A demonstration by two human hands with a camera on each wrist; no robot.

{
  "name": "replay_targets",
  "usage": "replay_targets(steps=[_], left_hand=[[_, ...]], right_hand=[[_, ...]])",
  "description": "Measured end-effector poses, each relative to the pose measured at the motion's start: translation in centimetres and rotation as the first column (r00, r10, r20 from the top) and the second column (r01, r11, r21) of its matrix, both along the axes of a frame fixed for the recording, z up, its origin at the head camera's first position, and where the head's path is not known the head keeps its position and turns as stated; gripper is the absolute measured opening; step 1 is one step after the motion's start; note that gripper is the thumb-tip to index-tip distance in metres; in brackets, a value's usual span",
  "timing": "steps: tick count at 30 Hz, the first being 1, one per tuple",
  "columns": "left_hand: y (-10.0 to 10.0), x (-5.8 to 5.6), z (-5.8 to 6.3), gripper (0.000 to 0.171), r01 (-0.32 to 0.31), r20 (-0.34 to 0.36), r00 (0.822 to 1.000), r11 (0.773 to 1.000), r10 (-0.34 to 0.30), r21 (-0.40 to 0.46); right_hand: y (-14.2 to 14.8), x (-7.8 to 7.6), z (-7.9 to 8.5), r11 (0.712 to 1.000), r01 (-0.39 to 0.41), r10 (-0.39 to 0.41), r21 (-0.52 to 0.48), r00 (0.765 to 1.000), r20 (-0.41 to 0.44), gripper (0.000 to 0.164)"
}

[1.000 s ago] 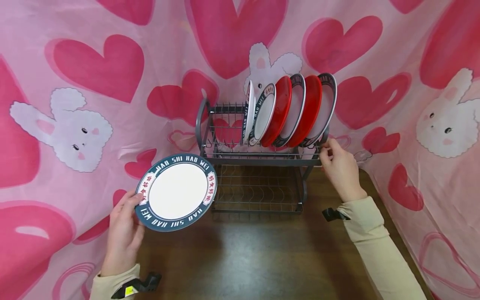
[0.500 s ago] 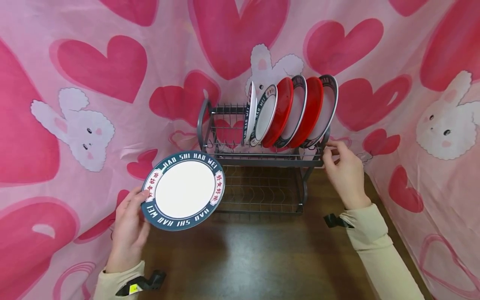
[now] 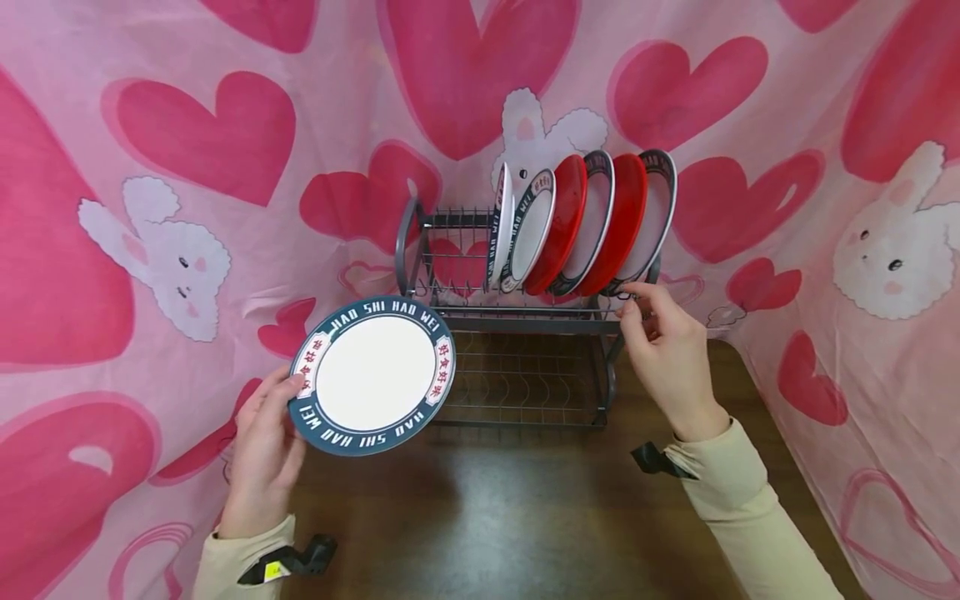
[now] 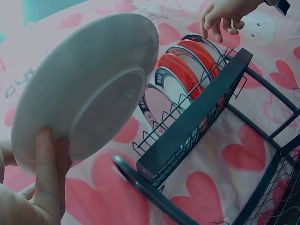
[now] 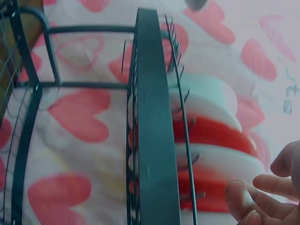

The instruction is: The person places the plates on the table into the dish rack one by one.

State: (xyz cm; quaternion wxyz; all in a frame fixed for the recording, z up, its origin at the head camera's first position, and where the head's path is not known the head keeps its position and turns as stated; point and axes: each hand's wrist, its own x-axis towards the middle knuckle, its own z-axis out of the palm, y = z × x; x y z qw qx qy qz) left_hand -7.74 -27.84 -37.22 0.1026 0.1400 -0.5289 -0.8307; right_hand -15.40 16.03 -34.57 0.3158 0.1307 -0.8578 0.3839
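My left hand (image 3: 261, 454) holds a round white plate (image 3: 375, 375) by its left rim, thumb on top and fingers beneath. The plate has a dark lettered border and hangs in front and left of the dish rack (image 3: 517, 323). Its pale underside (image 4: 89, 89) faces the left wrist view. Upright in the rack's upper tier stand several plates, dark-rimmed white ones (image 3: 530, 237) and red ones (image 3: 617, 227). My right hand (image 3: 672, 367) is near the rack's front right corner. Its fingers (image 5: 239, 199) are loosely bent beside the plates, gripping nothing.
Below the plates is the rack's lower wire tier (image 3: 517, 379). A dark curved side bar (image 3: 406, 246) rises at the rack's left end. Pink cloth (image 3: 337, 50) with hearts and rabbits hangs behind and at both sides. The brown wooden surface (image 3: 487, 517) extends in front.
My left hand has carried the plate slightly right and up, toward the rack. My right hand has come away from the rack's right end and shifted left along its front.
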Motion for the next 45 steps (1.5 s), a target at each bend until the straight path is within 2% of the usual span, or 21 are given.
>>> replay_targets(steps=[10,18,39,45], left_hand=[[0.1,0.0,0.0,0.029,0.022,-0.033,0.999,0.999,-0.022,0.024],[0.3,-0.2,0.0,0.030,0.020,-0.014,1.000,1.000,-0.020,-0.006],[1.4,-1.2,-0.1,0.025,0.045,-0.021,0.999,0.999,-0.046,-0.007],[2.0,-1.6,-0.1,0.020,0.055,-0.040,0.998,0.999,-0.054,0.004]], right_hand=[[-3.3,0.6,0.4,0.993,-0.112,0.112,0.028,0.993,-0.020,0.024],[-5.0,0.6,0.4,0.990,-0.136,0.136,0.045,0.991,-0.008,0.024],[-7.8,0.8,0.3,0.981,-0.180,0.177,0.073,0.983,0.046,0.023],[-8.9,1.0,0.4,0.973,-0.223,0.215,0.065,0.970,0.111,0.030]])
